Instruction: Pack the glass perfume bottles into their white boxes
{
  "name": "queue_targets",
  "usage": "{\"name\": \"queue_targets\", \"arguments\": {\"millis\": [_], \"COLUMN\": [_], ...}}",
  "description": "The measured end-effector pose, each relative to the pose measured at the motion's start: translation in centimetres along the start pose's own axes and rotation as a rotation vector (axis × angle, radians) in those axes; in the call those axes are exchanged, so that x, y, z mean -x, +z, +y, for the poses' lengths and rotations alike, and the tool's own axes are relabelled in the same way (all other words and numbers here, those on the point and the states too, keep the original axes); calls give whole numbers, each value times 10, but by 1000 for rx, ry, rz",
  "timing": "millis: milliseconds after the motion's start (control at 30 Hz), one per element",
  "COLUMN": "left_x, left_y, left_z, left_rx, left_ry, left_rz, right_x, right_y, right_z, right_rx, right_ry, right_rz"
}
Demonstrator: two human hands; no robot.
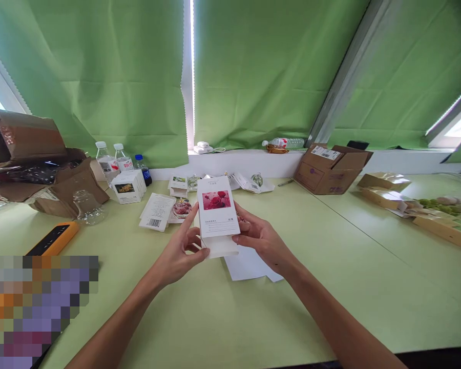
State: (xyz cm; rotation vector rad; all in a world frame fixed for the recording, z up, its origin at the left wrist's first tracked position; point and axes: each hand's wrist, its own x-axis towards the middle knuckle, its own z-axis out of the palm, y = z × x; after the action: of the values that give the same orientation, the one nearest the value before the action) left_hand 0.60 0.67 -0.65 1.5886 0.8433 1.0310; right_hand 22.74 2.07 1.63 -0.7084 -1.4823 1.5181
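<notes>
Both bare forearms (115,323) angle in from 6 o'clock, the left hand (174,251) and right hand (261,243) closed on the long edges of an upright white carton (217,207) printed with red roses, held at 12 o'clock from the wrists, above a white paper sheet (249,265) on the pale green table (369,307).

Product carton (217,215) mid-table — water bottles (106,163) behind left, shipping box (332,170) behind right.

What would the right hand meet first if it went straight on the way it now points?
The white carton with the rose picture: the fingers of the right hand already touch its side. Depth is unclear, but the left hand seems next behind it.
</notes>
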Motion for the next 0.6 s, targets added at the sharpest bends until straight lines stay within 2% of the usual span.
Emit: {"name": "queue_targets", "arguments": {"millis": [133, 600], "left_x": [0, 1], "left_y": [-2, 0], "left_z": [2, 9], "left_rx": [-33, 53], "left_ry": [23, 5], "left_rz": [38, -8], "right_x": [0, 1], "right_y": [0, -3], "right_z": [-1, 2], "right_rx": [6, 18], "right_ry": [1, -8], "right_rz": [15, 49]}}
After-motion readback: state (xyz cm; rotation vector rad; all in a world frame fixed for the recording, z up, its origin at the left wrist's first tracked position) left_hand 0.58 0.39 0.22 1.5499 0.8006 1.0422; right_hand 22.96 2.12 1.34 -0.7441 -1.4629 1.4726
